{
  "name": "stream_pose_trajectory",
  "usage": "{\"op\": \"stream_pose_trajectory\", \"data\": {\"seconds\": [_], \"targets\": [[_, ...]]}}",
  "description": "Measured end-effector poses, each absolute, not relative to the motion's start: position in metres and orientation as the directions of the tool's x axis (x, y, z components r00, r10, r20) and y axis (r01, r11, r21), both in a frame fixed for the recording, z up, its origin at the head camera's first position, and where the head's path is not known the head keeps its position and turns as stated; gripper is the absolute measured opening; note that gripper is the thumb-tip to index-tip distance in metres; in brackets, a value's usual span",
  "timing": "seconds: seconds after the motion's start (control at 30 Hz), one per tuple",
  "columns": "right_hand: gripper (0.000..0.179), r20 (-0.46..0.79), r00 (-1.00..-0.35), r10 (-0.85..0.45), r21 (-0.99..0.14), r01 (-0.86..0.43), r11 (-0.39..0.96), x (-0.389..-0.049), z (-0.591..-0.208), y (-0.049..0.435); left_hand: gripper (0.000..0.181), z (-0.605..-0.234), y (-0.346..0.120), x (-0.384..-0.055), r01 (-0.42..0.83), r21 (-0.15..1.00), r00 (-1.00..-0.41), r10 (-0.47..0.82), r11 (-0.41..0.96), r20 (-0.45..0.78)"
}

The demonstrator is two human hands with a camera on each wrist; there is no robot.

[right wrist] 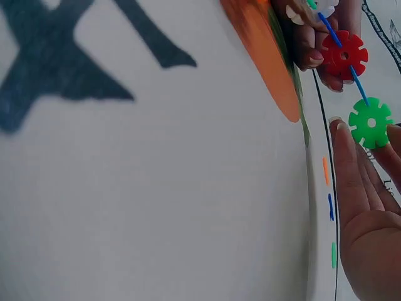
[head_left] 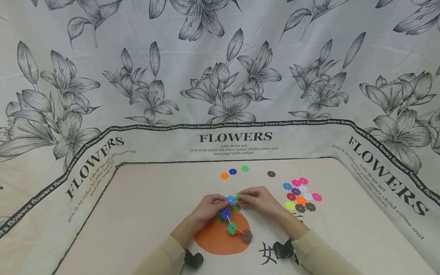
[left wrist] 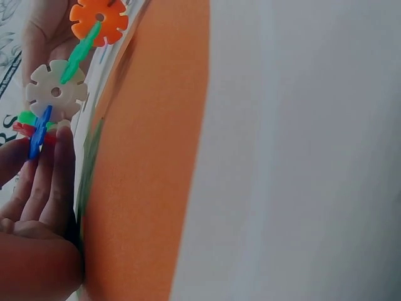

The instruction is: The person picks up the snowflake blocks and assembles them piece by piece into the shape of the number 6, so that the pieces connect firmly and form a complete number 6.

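Between the two hands, above the printed orange shape, hangs a chain of notched plastic snowflake discs slotted into each other. My left hand [head_left: 210, 206] pinches its upper end, with fingertips at the light blue disc [head_left: 230, 200] and the red disc [right wrist: 344, 56]. My right hand [head_left: 258, 199] pinches a bright green disc [right wrist: 371, 123], which meets the light blue disc's edge. Lower in the chain come a dark blue disc [head_left: 225, 214], a white disc [left wrist: 56, 91], a green disc [head_left: 232, 228], an orange disc [left wrist: 99, 22] and, at the bottom end, a brown disc [head_left: 247, 236].
Loose discs lie toward the back: orange [head_left: 225, 176], dark blue [head_left: 233, 172], green [head_left: 245, 168] and brown [head_left: 271, 174]. Right of the right hand is a cluster of mixed discs, including a yellow one [head_left: 290, 206]. An upright flower-printed cloth [head_left: 237, 141] borders the table [head_left: 154, 191].
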State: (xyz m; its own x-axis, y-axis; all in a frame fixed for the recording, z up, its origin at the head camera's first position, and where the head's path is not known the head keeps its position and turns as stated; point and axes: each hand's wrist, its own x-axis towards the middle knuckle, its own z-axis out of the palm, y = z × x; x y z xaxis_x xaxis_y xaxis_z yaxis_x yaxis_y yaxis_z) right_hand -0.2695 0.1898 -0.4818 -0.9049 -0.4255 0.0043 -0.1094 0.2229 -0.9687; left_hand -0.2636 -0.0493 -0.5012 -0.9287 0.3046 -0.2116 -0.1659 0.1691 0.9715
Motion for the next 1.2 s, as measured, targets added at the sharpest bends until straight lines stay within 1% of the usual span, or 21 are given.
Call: {"op": "stream_pose_trajectory", "data": {"seconds": [0.43, 0.77, 0.97, 1.2], "targets": [[0.037, -0.063, -0.915, -0.399, -0.992, 0.013, 0.127, -0.269, -0.486, 0.183, 0.020, -0.502, -0.047, -0.265, -0.177, 0.968, -0.927, 0.301, 0.178, -0.224], [0.039, -0.086, -0.923, -0.376, -0.992, 0.045, 0.115, -0.265, -0.484, 0.180, 0.024, -0.503, -0.046, -0.264, -0.152, 0.971, -0.934, 0.294, 0.182, -0.201], [0.036, -0.100, -0.933, -0.347, -0.990, 0.060, 0.124, -0.263, -0.483, 0.174, 0.023, -0.504, -0.047, -0.265, -0.164, 0.967, -0.938, 0.274, 0.196, -0.214], [0.032, -0.133, -0.942, -0.310, -0.990, 0.113, 0.082, -0.261, -0.482, 0.172, 0.023, -0.505, -0.048, -0.266, -0.163, 0.971, -0.937, 0.279, 0.174, -0.208]]}}
